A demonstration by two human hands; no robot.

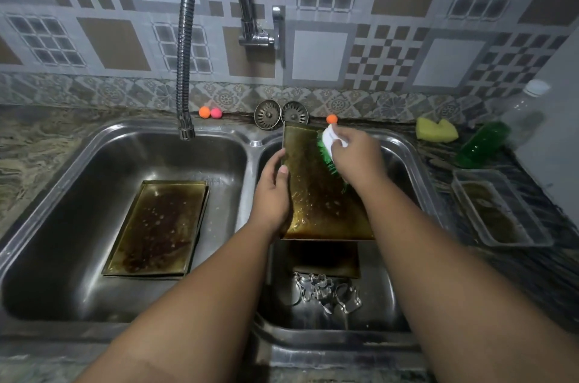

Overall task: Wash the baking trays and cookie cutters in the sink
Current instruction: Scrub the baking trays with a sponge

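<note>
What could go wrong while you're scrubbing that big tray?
1. The tray looks wet, and only the left hand grips it at one edge, so it might slip and bang down on the cookie cutters below.
2. The right hand holds the brush against the tray's top, so dirty drops might flick onto the counter.

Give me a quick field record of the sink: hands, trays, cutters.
left hand: grips left edge of tilted baking tray over right basin
right hand: holds green scrub brush against that tray
left basin: second baking tray lying flat
right basin floor: cookie cutters, third tray lying flat
counter: yellow sponge, green bottle
</note>
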